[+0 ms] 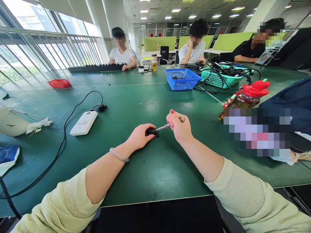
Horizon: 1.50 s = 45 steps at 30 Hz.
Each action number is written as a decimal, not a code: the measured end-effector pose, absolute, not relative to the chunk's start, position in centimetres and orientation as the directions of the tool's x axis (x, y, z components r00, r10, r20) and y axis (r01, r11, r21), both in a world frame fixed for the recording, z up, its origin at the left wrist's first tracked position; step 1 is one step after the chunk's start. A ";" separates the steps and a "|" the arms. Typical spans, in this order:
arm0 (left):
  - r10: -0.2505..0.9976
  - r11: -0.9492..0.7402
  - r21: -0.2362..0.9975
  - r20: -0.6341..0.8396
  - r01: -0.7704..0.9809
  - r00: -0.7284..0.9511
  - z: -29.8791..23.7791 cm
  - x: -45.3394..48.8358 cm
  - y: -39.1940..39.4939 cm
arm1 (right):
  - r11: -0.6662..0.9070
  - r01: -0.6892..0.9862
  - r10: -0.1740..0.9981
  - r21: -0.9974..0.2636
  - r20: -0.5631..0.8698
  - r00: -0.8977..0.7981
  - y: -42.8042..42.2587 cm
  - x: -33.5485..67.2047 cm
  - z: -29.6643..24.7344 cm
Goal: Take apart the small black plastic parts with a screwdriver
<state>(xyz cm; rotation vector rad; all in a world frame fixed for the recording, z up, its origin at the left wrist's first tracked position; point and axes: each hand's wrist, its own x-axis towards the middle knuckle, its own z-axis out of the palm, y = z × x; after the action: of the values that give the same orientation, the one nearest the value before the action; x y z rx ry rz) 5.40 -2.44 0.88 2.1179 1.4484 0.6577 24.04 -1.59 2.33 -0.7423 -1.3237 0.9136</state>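
My left hand (142, 135) is closed around a small black part (151, 131) that rests on the green table, thumb and fingers on either side of it. Most of that part is hidden, so its kind is unclear. My right hand (179, 127) grips a slim silvery tool (163, 127), perhaps a screwdriver. Its shaft slants down to the left, and its tip reaches the black part beside my left thumb. A brownish end of the tool shows at the back of my right fist.
A white power bank (84, 123) and black cable (65, 129) lie left. Farther off are a red tray (59, 83), a blue basket (182, 79) and a green basket (213, 79) with cables. A red-lidded bottle (250, 95) stands right. Three people sit across the table.
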 end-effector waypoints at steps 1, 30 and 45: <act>0.938 -0.326 0.633 0.120 0.703 0.326 0.9 5.4 -2.4 | 0.547 -0.056 0.837 -0.835 0.547 0.003 -2.0 24.0 2.4; 0.935 -0.332 0.642 0.128 0.690 0.331 0.8 5.5 -2.5 | 0.883 0.398 0.047 0.249 0.797 -0.602 -3.6 24.4 2.4; 0.924 -0.367 0.616 0.154 0.697 0.350 0.7 5.4 -2.4 | 0.758 0.286 0.652 -0.586 0.684 -0.327 -3.1 25.9 2.7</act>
<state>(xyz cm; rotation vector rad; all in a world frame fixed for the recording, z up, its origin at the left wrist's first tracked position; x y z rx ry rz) 5.41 -2.41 0.69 2.1710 1.4140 0.6798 25.92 -3.11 2.67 -0.7147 -1.9196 0.4432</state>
